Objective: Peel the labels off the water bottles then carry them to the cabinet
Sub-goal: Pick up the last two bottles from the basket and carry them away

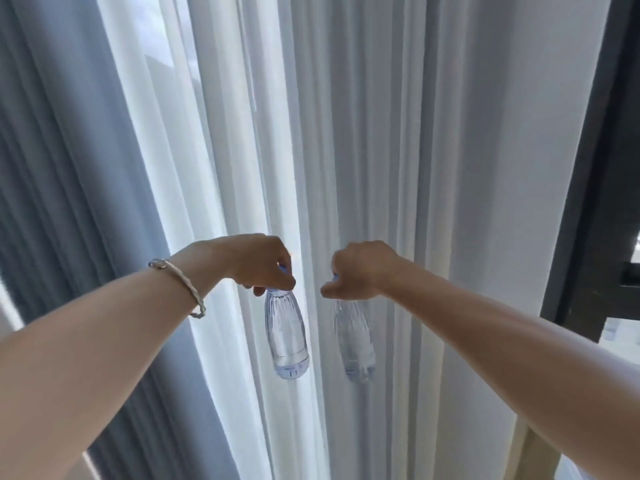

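Carry steadily, without swinging: left hand pinches the left water bottle by its cap, right hand the right water bottle.

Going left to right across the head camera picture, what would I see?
A grey-blue heavy curtain → silver bracelet → left hand gripping a clear plastic bottle → right hand gripping a second clear plastic bottle → dark window frame.

Clear bluish bottles, white sheer curtain, grey-blue drape.
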A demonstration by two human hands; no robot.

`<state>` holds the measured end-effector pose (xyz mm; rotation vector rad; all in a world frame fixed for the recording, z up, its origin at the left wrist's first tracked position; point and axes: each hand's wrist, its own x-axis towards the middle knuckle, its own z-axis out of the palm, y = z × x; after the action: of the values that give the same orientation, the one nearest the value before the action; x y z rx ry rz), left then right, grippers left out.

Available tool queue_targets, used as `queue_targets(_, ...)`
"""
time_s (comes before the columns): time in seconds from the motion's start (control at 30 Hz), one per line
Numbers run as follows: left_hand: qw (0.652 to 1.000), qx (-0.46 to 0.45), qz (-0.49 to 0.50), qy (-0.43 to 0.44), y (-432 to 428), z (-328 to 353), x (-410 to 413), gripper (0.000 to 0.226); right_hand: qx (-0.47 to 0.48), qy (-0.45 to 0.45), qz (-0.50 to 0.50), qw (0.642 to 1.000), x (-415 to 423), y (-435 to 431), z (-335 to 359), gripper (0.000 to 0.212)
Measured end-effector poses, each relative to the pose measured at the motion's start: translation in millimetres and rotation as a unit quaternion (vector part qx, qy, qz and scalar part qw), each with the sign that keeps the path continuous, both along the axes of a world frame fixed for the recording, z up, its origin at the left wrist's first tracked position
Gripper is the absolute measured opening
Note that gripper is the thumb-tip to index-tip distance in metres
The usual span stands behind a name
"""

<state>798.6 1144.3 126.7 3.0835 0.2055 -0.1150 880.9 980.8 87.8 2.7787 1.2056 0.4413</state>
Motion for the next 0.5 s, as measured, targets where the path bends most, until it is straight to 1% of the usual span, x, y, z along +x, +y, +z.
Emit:
queue_targets(0.13,0.999,-0.023,0.034,-0.013,21.1,24.0,-60.9,0.022,-0.010,-0.032,0.025,0.999,-44.2,33.3,22.1,0.040)
queue_targets(0.23,0.998,-0.009,0.062,-0.026,41.1,39.3,-120.7,0.025,0.004,-0.045,0.049,0.998,-90.6,61.5,37.8,0.040)
queue_targets(0.4,0.995,0.025,0.082,-0.052,83.5,56.8,-242.4,0.026,0.048,-0.032,0.084,0.995,-191.4,104.9,51.3,0.039)
queue_targets(0.5,0.992,0.019,0.104,-0.074,114.5,59.2,-322.1,0.024,0.054,-0.007,0.104,0.993,-255.4,135.4,58.1,0.038)
